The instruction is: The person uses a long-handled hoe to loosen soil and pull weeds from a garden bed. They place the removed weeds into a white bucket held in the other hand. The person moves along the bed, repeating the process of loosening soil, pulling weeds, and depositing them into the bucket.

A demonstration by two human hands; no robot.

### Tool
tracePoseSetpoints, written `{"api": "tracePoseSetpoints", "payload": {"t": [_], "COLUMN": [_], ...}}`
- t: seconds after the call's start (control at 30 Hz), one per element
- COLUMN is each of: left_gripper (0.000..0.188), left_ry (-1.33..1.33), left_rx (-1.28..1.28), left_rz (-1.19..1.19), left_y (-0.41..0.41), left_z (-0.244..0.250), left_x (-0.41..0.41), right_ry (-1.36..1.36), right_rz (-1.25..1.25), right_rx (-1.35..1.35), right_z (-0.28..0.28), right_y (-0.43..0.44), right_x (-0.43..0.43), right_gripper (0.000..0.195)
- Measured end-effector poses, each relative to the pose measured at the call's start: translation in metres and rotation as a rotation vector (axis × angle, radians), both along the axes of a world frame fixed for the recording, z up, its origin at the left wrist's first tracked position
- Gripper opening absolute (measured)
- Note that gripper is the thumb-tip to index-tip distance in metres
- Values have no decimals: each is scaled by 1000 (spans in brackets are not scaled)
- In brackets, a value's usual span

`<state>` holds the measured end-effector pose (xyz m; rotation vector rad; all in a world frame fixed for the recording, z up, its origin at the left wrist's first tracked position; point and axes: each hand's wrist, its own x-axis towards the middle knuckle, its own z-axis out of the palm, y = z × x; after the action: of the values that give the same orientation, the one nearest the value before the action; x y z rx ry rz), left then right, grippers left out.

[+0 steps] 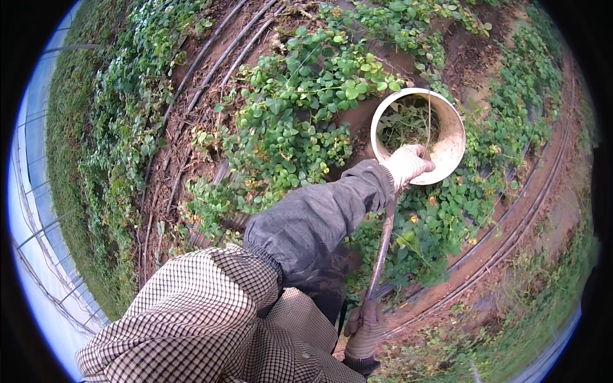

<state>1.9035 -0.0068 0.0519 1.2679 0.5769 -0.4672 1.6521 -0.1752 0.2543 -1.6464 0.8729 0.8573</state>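
My left hand, in a pale, soiled work glove, closes on the thin wire handle of a white plastic bucket. The bucket is tilted so that I look into its mouth. Cut or pulled green plant stems and leaves lie inside. Lower down, my right hand, in a dirty striped glove, grips the near end of a long, slightly curved rod. The rod's far end passes behind my left wrist, where I cannot see what it joins. A grey sleeve cover wraps my left forearm.
Leafy low plants grow in rows around the bucket. Dark hoses run along the soil on the left, and more lines curve along the path on the right. A framed plastic greenhouse wall stands at far left.
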Motion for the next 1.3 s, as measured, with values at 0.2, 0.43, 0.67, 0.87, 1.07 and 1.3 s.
{"api": "tracePoseSetpoints", "payload": {"t": [0.2,0.43,0.67,0.87,1.07,1.3], "left_gripper": [41,38,24,14,12,50], "left_ry": [-119,175,-30,86,361,556], "left_rx": [308,226,456,495,870,1409], "left_rz": [-28,423,293,774,660,-357], "left_y": [18,66,95,202,386,456], "left_z": [-3,-35,-39,-6,-27,-75], "left_x": [55,61,34,-27,-166,-162], "right_ry": [-13,74,20,213,288,269], "right_rz": [18,126,358,462,460,581], "right_rx": [-2,-42,-117,-171,-175,-177], "right_z": [-7,-23,-21,19,6,-23], "right_y": [-9,-22,-58,-27,10,37], "right_x": [62,142,175,211,221,230], "right_gripper": [45,49,51,38,33,52]}}
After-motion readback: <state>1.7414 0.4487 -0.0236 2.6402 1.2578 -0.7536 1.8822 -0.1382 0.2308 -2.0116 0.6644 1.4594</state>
